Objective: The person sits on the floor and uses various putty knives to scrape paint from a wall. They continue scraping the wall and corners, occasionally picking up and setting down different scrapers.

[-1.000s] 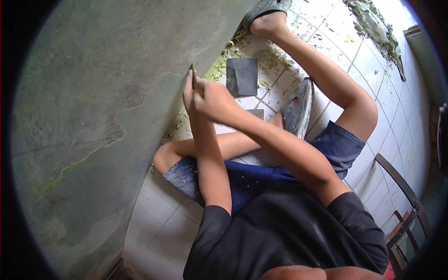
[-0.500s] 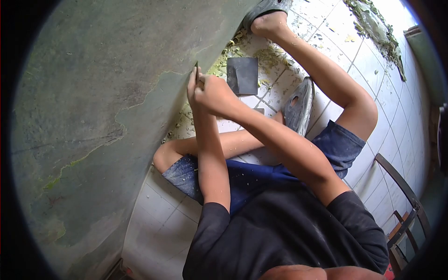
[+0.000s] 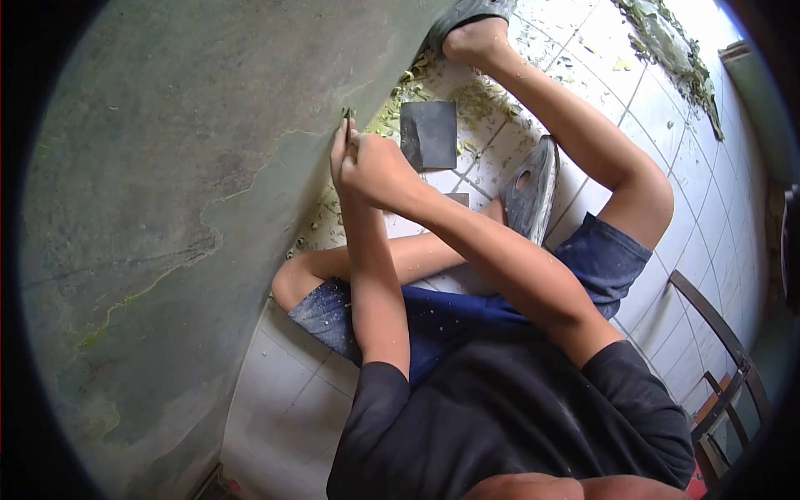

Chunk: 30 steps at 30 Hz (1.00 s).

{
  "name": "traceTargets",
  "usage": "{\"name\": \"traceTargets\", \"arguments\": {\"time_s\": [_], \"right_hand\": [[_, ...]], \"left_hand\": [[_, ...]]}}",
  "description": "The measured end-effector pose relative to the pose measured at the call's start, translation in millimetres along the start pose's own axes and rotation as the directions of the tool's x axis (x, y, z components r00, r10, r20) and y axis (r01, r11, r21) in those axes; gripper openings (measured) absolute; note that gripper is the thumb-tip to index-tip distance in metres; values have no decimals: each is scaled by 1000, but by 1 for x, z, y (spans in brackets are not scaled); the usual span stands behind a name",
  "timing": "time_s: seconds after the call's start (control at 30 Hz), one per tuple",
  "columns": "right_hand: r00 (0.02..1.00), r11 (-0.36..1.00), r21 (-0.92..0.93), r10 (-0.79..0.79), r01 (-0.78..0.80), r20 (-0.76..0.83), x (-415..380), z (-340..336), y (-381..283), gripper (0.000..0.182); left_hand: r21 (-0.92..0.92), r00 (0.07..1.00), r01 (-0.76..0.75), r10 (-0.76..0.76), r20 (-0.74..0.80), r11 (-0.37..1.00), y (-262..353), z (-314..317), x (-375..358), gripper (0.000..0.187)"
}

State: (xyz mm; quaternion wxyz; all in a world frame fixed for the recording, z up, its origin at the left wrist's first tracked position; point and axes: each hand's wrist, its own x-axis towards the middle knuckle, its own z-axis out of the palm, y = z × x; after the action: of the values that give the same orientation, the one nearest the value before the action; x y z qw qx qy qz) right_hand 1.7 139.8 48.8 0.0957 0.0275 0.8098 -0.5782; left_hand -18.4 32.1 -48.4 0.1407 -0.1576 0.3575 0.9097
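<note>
My right hand (image 3: 375, 171) is closed around a thin dark tool (image 3: 347, 125), whose tip meets the green-grey wall (image 3: 167, 142). Right beside it, my left hand (image 3: 339, 158) lies along the wall with its fingers close to the same tool; my right hand partly covers it, so its grip is unclear. A yellowish peeling edge runs across the wall to the left of the hands. Just right of the hands, a dark square sheet (image 3: 429, 135) lies on the tiles among pale flakes.
White floor tiles (image 3: 687, 217) carry scattered flakes. A small grey piece (image 3: 457, 199) lies by my crossed leg. My grey clogs (image 3: 530, 187) rest on the floor. A heap of peelings with plastic (image 3: 675, 58) lies at upper right, a dark metal frame (image 3: 708, 317) at lower right.
Both hands and the tool tip have shifted slightly left and up along the wall. The legs and floor objects look much the same.
</note>
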Motion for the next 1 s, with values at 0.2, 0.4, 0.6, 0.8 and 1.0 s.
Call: {"name": "traceTargets", "arguments": {"time_s": [0.2, 0.4, 0.6, 0.8, 1.0], "right_hand": [[979, 988, -13, -154, 154, -134, -11, 8, 4, 34], [966, 983, -22, -185, 184, -180, -15, 6, -8, 27], [983, 990, -68, -135, 127, -121, -9, 3, 0, 30], [990, 994, -39, -103, 100, -92, -7, -2, 2, 29], [980, 989, -21, -149, 147, -135, -11, 2, -9, 29]], "left_hand": [[-53, 999, 31, -30, 27, 998, 14, 25, 0, 22], [-236, 973, 169, -124, 194, 957, 24, 35, -5, 21], [-171, 987, 156, -147, 64, 973, 24, 36, -2, 32], [302, 994, -105, 98, 37, 947, 15, 24, 14, 31], [-421, 908, 244, -358, -218, 874, 37, 43, -2, 30]]}}
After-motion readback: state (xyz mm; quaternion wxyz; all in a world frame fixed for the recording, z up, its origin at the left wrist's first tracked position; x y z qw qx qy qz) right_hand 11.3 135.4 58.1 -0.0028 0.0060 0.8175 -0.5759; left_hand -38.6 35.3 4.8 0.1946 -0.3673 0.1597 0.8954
